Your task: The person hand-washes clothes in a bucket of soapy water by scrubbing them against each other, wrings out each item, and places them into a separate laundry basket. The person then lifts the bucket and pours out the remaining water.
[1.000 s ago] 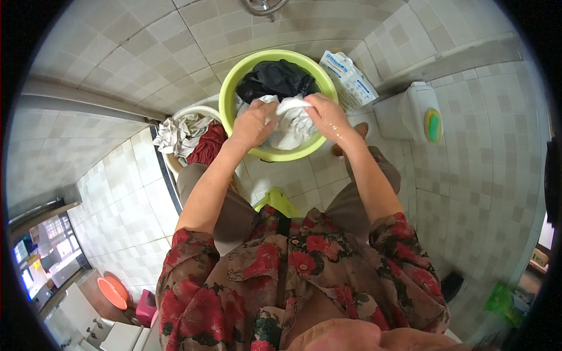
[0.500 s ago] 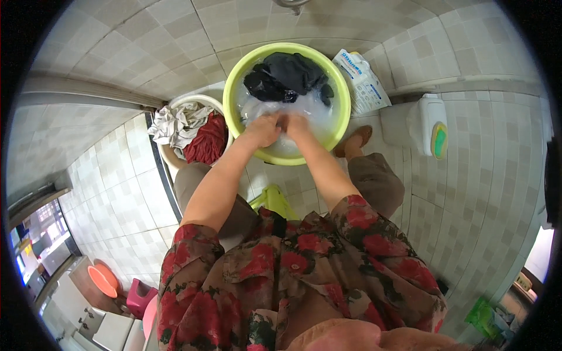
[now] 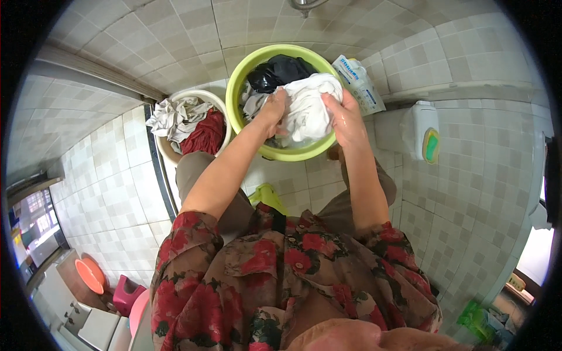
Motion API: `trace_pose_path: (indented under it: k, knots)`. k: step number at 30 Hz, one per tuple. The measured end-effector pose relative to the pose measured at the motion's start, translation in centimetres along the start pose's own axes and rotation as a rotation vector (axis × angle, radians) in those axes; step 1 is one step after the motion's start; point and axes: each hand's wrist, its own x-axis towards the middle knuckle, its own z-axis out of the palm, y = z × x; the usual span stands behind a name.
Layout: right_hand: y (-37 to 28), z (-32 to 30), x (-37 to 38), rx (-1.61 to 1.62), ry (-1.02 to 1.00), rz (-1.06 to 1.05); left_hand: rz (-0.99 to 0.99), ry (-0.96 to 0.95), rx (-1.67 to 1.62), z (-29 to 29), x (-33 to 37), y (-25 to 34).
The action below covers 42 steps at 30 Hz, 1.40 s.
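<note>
A lime-green basin (image 3: 250, 63) stands on the tiled floor in front of me, with water, a black garment (image 3: 275, 71) at its far side and a wet white cloth (image 3: 308, 108). My left hand (image 3: 272, 109) grips the white cloth at its left edge. My right hand (image 3: 344, 120) grips its right edge. The cloth is lifted above the water between both hands, bunched up.
A cream bucket (image 3: 171, 153) with grey and red laundry stands left of the basin. A white detergent bag (image 3: 359, 83) leans at the basin's right. A white bottle with a green label (image 3: 425, 138) lies further right. A yellow-green stool (image 3: 268, 196) shows under me.
Both hands were pressed together low in the basin water half a second ago. Now they are apart and raised, holding the white cloth up.
</note>
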Motion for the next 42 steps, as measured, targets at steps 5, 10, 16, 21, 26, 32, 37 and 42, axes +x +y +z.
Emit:
trace_pose_path:
  k: [5,10,16,21,26,32,37,42]
  knots:
    - [-0.7,5.5,-3.9,-0.181,-0.143,-0.116,0.068,-0.273,-0.66,0.1,4.7,-2.2]
    - [3.1,5.6,-0.1,-0.931,0.125,-0.427,0.109,-0.431,-1.04,0.7,5.0,-4.0]
    - [5.1,-3.8,4.8,-1.368,0.156,-0.273,0.364,-0.126,-0.506,1.1,-1.7,-1.3]
    - [4.0,-5.9,2.6,-1.167,0.054,-0.388,0.575,-0.02,0.481,-2.4,0.2,-2.4]
    - [7.6,-3.7,1.7,-1.597,-0.221,-0.418,0.673,0.286,1.075,-3.7,-2.2,-0.7]
    - [17.9,-5.1,5.5,-1.815,-0.35,-0.227,0.728,0.201,1.036,-3.0,-2.8,0.4]
    - [12.4,-2.9,6.0,-1.507,-0.331,0.035,0.618,0.148,1.191,-5.6,-2.8,-0.5]
    - [-0.7,-2.9,2.0,-0.919,-0.107,-0.364,0.598,0.13,1.236,-3.5,-3.5,0.1]
